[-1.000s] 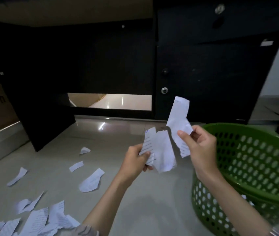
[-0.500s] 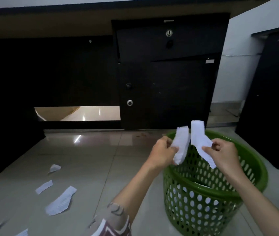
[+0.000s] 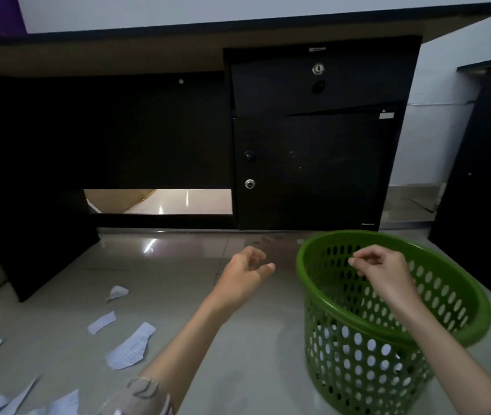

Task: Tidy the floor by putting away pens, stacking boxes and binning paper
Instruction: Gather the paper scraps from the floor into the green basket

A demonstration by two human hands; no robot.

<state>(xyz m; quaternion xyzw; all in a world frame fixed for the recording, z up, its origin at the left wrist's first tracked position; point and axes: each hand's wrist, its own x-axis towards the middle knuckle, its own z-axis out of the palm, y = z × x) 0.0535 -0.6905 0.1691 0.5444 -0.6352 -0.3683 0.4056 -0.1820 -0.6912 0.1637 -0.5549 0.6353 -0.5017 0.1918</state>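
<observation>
A green perforated plastic basket (image 3: 460, 319) stands on the floor at the right. My right hand (image 3: 379, 268) hovers over its opening, fingers loosely curled, holding nothing. My left hand (image 3: 245, 271) is just left of the basket rim, above the floor, fingers apart and empty. White paper shows through the holes low in the basket. Several torn paper scraps lie on the floor at the left, among them a large piece (image 3: 132, 347), a smaller strip (image 3: 102, 322) and a small scrap (image 3: 117, 292).
A black desk with a locked drawer and cabinet door (image 3: 313, 169) stands straight ahead. Its dark side panel (image 3: 40, 241) reaches the floor at the left. Another black cabinet (image 3: 487, 187) stands at the far right. The glossy tiled floor (image 3: 238, 369) lies between.
Both hands held torn paper pieces over the basket half a second ago; now both are empty and the pieces are gone from them. The view has tilted upward.
</observation>
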